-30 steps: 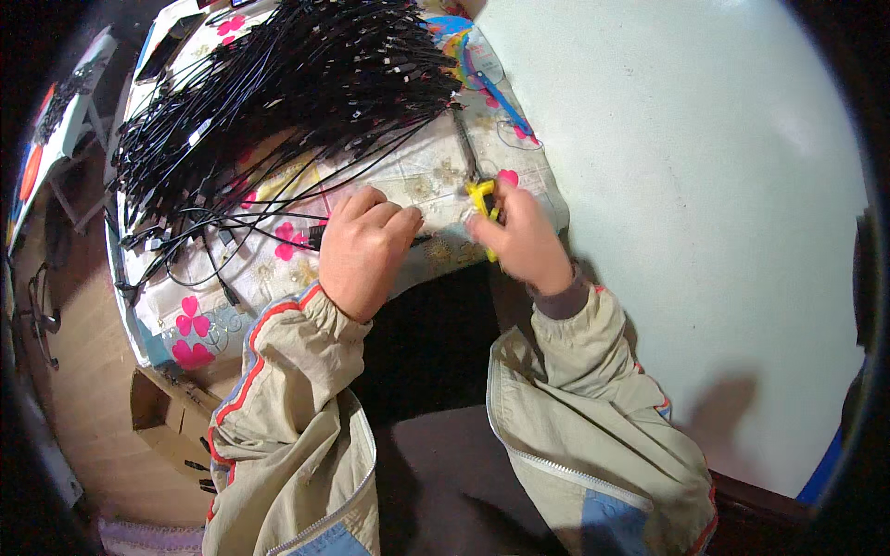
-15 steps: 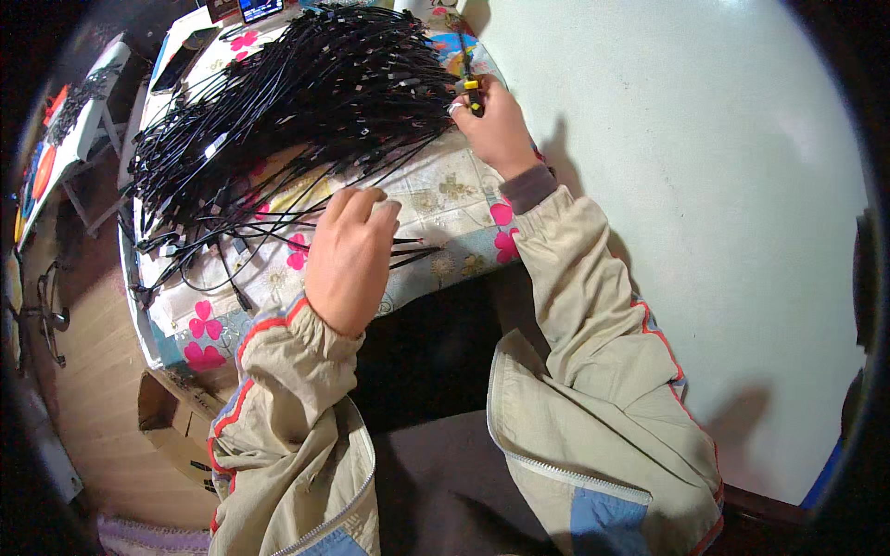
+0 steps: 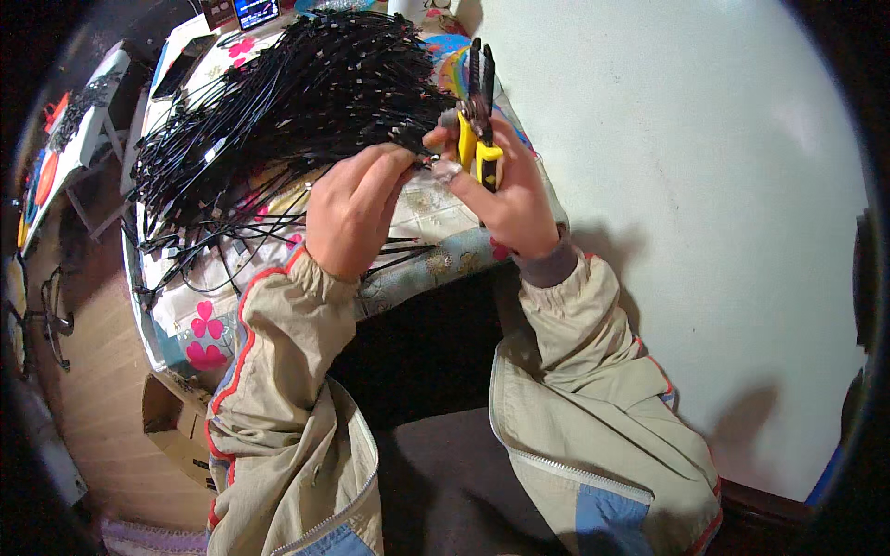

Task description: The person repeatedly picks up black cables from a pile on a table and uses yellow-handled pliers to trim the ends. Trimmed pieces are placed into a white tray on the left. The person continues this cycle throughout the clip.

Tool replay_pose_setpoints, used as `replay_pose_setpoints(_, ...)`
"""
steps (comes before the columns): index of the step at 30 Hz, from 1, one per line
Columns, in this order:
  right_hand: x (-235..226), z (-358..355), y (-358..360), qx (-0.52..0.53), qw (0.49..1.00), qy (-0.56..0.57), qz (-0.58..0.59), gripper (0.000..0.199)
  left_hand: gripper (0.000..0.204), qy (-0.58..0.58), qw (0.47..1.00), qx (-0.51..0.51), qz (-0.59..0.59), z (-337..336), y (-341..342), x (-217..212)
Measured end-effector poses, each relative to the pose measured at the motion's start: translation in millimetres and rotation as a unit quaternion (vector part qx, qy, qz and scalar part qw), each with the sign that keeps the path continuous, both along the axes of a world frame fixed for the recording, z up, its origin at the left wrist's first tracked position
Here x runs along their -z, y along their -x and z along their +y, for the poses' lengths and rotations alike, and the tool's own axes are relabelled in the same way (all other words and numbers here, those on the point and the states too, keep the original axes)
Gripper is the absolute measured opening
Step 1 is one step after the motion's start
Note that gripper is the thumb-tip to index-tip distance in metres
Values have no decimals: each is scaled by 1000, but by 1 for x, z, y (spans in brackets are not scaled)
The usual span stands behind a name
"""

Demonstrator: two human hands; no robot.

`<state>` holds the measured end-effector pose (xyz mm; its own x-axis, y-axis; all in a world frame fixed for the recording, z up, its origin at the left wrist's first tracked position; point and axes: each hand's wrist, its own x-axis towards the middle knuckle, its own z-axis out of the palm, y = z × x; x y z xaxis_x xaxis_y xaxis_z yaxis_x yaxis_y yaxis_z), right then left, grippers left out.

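My left hand is closed, its fingertips pinching the end of a black cable, where a small pale or reddish tip shows by the fingers. My right hand holds wire-stripping pliers with yellow-and-black handles, their dark jaws pointing up and away from me. A whitish wrap covers part of my right thumb, which is next to the left fingertips at the cable tip. Just beyond both hands lies a large heap of black cables with small metal connectors. My left fingers hide most of the held cable.
A flower-patterned cloth covers the table. Several cable ends lie near its front edge. A lit phone screen stands at the back, a dark phone at the far left. The pale wall bounds the right. A cardboard box sits on the floor.
My right hand has come back toward me with the pliers, turning them jaws up. My left hand has moved slightly up and right to meet it, now pinching a cable end.
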<state>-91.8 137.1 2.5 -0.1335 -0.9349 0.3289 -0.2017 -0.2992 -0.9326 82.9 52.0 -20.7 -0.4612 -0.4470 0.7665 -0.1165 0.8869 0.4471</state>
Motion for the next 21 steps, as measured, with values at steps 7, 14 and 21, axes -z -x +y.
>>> replay_pose_setpoints(7,11,61,-31,27,963,-247,-107,22,18,-104,994,-34,9,37,-10,0)
replay_pose_setpoints(14,21,71,-48,-6,970,-232,-72,32,17,-58,994,-93,22,45,-5,12)
replay_pose_setpoints(21,22,66,-51,15,976,-215,26,41,17,-25,993,-112,27,46,-4,15)
